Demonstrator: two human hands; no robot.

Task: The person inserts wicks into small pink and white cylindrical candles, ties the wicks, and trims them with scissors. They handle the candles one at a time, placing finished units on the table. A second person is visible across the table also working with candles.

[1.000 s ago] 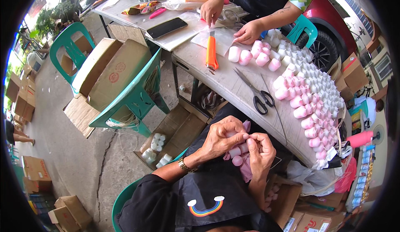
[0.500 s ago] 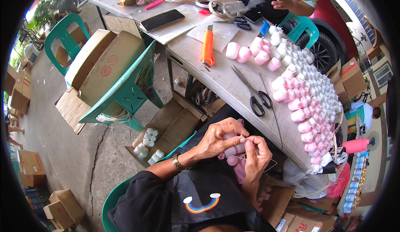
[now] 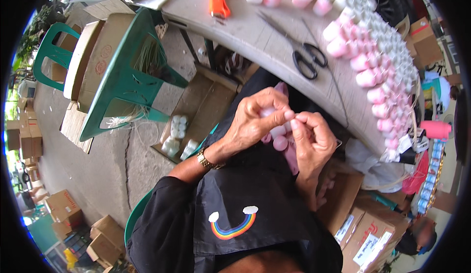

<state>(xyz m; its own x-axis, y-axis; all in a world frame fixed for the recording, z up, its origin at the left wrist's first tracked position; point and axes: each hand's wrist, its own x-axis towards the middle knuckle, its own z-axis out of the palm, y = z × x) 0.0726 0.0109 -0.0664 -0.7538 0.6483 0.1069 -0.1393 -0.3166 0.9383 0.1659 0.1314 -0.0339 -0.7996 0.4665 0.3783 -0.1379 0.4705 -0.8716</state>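
Note:
Over my lap, my left hand (image 3: 260,118) and my right hand (image 3: 315,138) meet, each closed in a pinch of thumb and fingers. Between the fingertips is a thin white cord, mostly hidden by the fingers; a bit of it loops out beside my right hand. Just beneath the hands lie pink and white rounded, marshmallow-shaped pieces (image 3: 280,143), partly covered by my left fingers. Some pink material (image 3: 290,161) hangs below them. A gold-coloured watch (image 3: 206,159) circles my left wrist.
On the table (image 3: 235,33) lie black-handled scissors (image 3: 306,61), an orange cutter (image 3: 218,1) and a large sheet of joined pink and white pieces (image 3: 378,60). A green chair (image 3: 125,84) holds a cardboard box at left. An open carton (image 3: 196,104) with white pieces sits below the table.
The view has tipped downward, so the table's far side with the phone and the other person's hands has left the picture. My hands stay pinched together, their fingertips slightly shifted.

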